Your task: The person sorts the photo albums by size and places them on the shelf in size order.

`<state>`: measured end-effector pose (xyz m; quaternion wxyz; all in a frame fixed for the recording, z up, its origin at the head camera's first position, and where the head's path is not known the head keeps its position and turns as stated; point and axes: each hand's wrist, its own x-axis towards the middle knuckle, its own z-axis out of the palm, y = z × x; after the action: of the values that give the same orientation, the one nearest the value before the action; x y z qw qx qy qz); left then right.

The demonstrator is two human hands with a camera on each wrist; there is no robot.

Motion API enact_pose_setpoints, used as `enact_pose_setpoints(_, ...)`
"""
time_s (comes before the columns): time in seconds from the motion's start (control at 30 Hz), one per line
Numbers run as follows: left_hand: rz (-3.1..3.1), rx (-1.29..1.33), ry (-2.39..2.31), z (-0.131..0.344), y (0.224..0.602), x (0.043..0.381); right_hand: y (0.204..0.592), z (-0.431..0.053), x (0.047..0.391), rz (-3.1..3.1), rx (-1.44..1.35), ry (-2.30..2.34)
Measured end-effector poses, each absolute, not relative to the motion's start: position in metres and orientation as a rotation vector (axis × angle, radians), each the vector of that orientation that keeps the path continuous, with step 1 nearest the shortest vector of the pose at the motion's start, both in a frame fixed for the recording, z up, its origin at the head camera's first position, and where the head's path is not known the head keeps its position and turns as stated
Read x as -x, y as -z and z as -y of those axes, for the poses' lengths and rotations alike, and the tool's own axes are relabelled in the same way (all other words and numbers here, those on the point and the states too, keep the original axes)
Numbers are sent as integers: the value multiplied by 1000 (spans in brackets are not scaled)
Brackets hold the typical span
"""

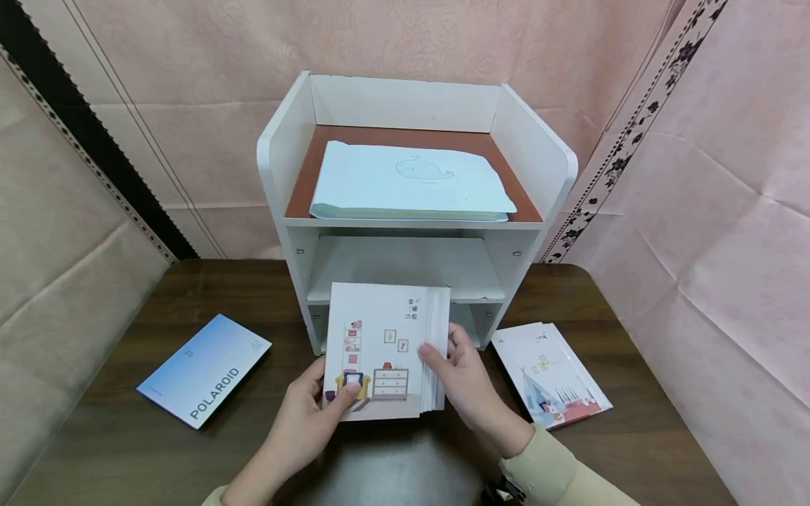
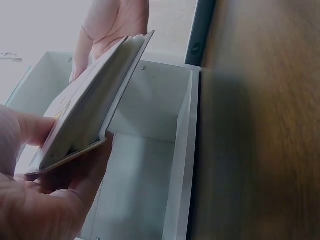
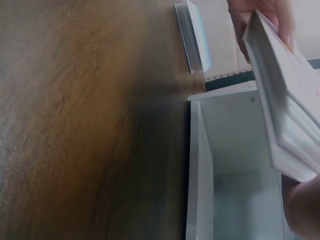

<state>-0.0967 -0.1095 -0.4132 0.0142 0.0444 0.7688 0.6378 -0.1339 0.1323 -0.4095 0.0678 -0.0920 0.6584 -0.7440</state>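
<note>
Both hands hold a white photo album in front of the small white shelf. Furniture and picture frames are drawn on its cover. My left hand grips the lower left, thumb on the cover and fingers underneath. At the right edge, my right hand pinches it, thumb on the stepped page edges. In the left wrist view the album is tilted, its thick pages fanned slightly between the covers. The right wrist view shows the same album from its other side, with the left hand at its far end.
A blue POLAROID album lies on the table at left. Another illustrated album is at right, beside the shelf. The white shelf stands at the back, with a pale blue whale-print item on its brown top.
</note>
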Motion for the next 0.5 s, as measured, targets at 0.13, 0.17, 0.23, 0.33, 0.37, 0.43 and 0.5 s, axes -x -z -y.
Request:
enact_pose_setpoints(0.13, -2436, -154, -2007, 111, 411, 99, 410, -130, 131, -1972, 293, 2215)
enact_pose_setpoints(0.17, -2451, -166, -2015, 111, 410, 100, 411, -129, 130, -1966, 302, 2213)
enact_pose_setpoints(0.23, -2472, -185, -2034, 112, 408, 102, 412, -127, 129, -1964, 314, 2215)
enact_pose_setpoints(0.33, -2482, -199, -2063, 113, 404, 105, 413, -124, 128, -1959, 331, 2232)
enact_pose_setpoints(0.37, -2481, -195, -2068, 113, 403, 106, 413, -123, 128, -1957, 334, 2238)
enact_pose_setpoints(0.43, -2473, -179, -2077, 114, 401, 107, 412, -122, 127, -1955, 340, 2245)
enact_pose_setpoints(0.5, -2465, -174, -2088, 114, 399, 108, 412, -122, 127, -1951, 346, 2246)
